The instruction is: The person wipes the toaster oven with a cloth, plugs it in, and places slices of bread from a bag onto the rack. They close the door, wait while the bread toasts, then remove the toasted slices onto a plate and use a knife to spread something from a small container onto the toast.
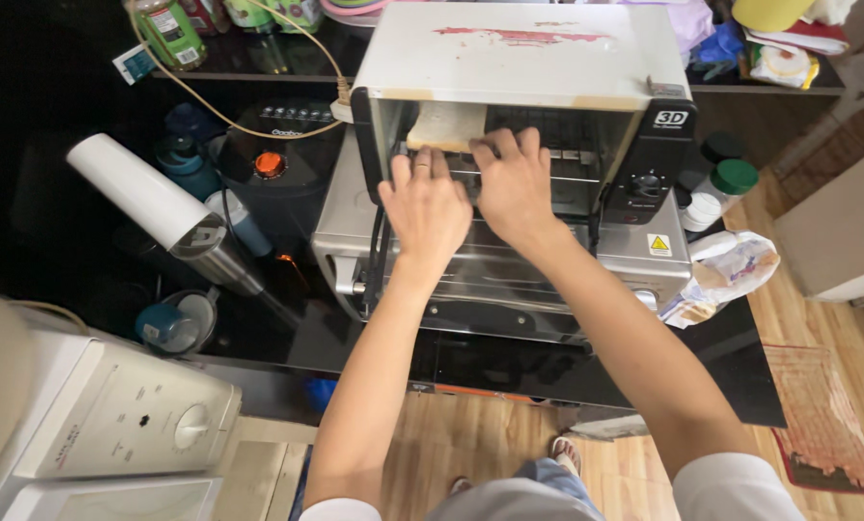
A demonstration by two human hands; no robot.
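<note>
Bread: a pale square slice of bread (446, 125) is seen lying flat on the wire rack (557, 154) inside the oven, at the rack's left end, so that it is carried level in the chamber.
Oven: the white and silver box-shaped toaster oven (509, 58) is set on the black glossy desk (258, 328); its steel-lined door (490, 280) is folded down towards the person, which leaves the chamber reachable from the front.
Left hand: the left hand (424, 207) is stretched over the lowered door, palm down; its fingers (422, 166) are extended and loosely spread at the rack's front edge, just beside the bread, with nothing seen gripped.
Right hand: the right hand (514, 183) is laid beside the left, its fingers (504, 145) curled down over the rack's front wire; whether the wire is actually clasped cannot be told.
Right of oven: a crumpled clear plastic bag (726, 275) and white jars with green lids (726, 183) are kept close by.
Left of oven: a dark round cooker with an orange knob (273, 164) and a white and steel cylinder (157, 207) are crowded against the oven.
</note>
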